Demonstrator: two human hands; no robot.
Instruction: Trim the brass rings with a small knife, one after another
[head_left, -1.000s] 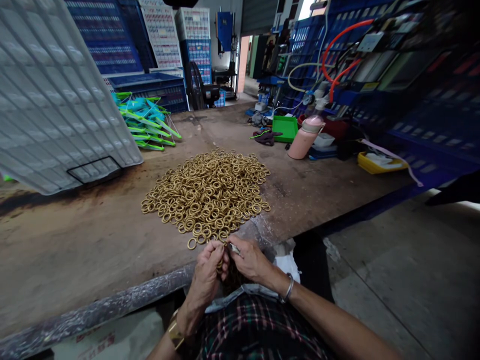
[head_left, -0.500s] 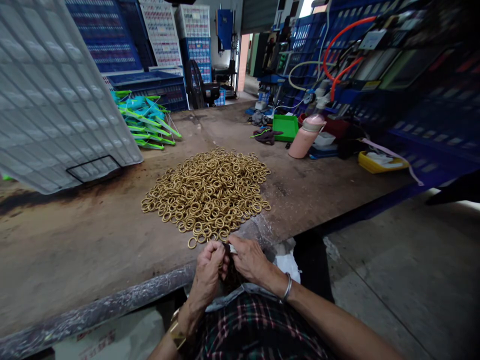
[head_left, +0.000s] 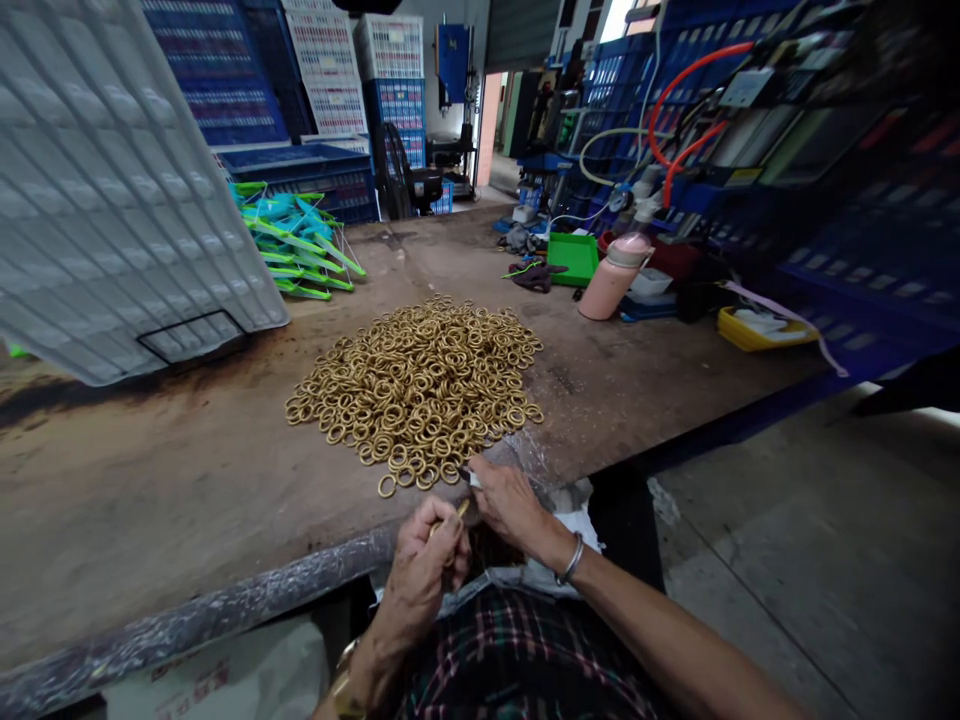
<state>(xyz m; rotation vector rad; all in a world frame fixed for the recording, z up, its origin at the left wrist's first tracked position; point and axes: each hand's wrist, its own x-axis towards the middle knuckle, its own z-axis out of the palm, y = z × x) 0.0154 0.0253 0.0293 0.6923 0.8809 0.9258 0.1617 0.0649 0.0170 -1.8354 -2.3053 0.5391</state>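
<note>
A wide heap of gold-coloured rings (head_left: 427, 375) lies on the brown table (head_left: 247, 480). At the table's front edge my left hand (head_left: 431, 550) is closed round a gold ring (head_left: 463, 509), which sticks out between thumb and fingers. Just right of it and a little higher, my right hand (head_left: 510, 505) pinches a small dark tool with a pale part (head_left: 470, 477), close to the nearest rings of the heap. The tool's exact shape is too small to tell. The two hands are apart.
A grey-white plastic crate (head_left: 127, 200) stands tilted at left, beside green and blue frames (head_left: 304, 240). Farther right are a green tray (head_left: 572, 258), a pink bottle (head_left: 613, 280) and a yellow tray (head_left: 765, 328). Stacked blue crates (head_left: 397, 105) stand behind the table.
My hands have come apart: the left has moved slightly down, the right slightly up and to the right. A gold ring now shows at the fingertips of my left hand.
</note>
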